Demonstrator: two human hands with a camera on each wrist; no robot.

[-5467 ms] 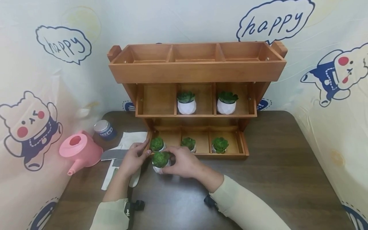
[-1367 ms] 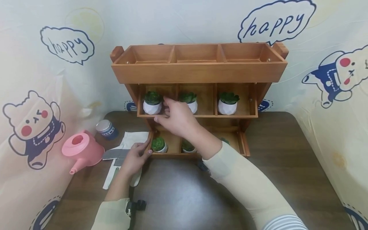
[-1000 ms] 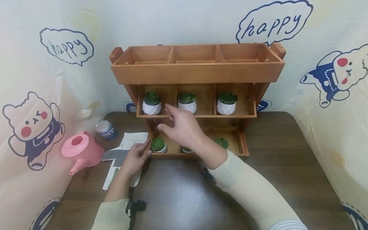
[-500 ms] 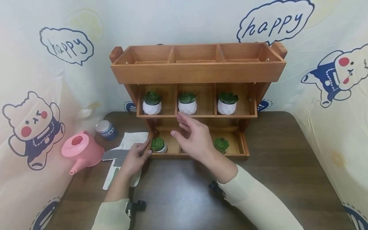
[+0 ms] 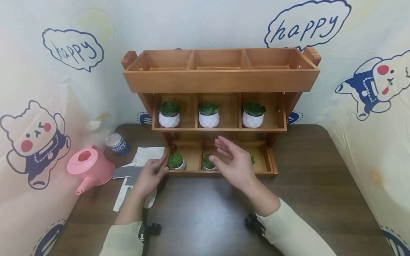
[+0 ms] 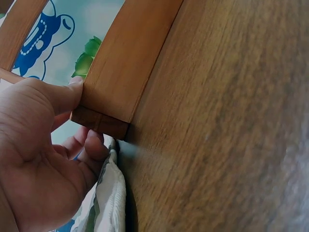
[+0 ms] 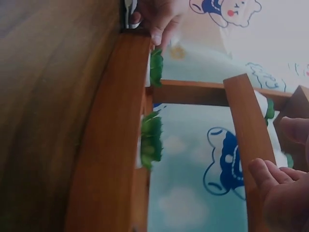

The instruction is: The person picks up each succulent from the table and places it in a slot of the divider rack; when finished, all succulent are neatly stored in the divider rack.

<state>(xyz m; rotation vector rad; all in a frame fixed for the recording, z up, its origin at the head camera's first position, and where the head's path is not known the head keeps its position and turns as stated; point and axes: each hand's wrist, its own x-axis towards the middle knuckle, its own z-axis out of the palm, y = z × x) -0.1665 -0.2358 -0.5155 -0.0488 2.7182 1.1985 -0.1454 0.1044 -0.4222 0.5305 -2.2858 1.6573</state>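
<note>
A three-tier wooden plant shelf point(image 5: 221, 81) stands on the table. My left hand point(image 5: 151, 177) grips the lower tier's front left corner, thumb at the top edge and fingers curled at the side point(image 6: 48, 140). In front of the lower tier, my right hand point(image 5: 237, 165) holds nothing, its fingers extended and thumb apart. The middle tier bears potted succulents in white pots: left point(image 5: 169, 114), centre point(image 5: 209, 115) and right point(image 5: 253, 115). Smaller succulents sit below, one at left point(image 5: 176, 161) and one at centre point(image 5: 209, 162); the right one point(image 5: 253, 160) is mostly hidden by my right hand.
A pink watering can point(image 5: 90, 169) and a blue jar with a silvery lid point(image 5: 117, 144) stand at the left. Between them and my left arm lie white and grey gloves point(image 5: 147, 153). A printed curtain point(image 5: 205, 21) hangs behind the shelf.
My right hand has set a potted succulent, earlier held in front of the shelf, in the middle tier's left compartment. It has let go and drawn back down and right. My left hand stays put.
</note>
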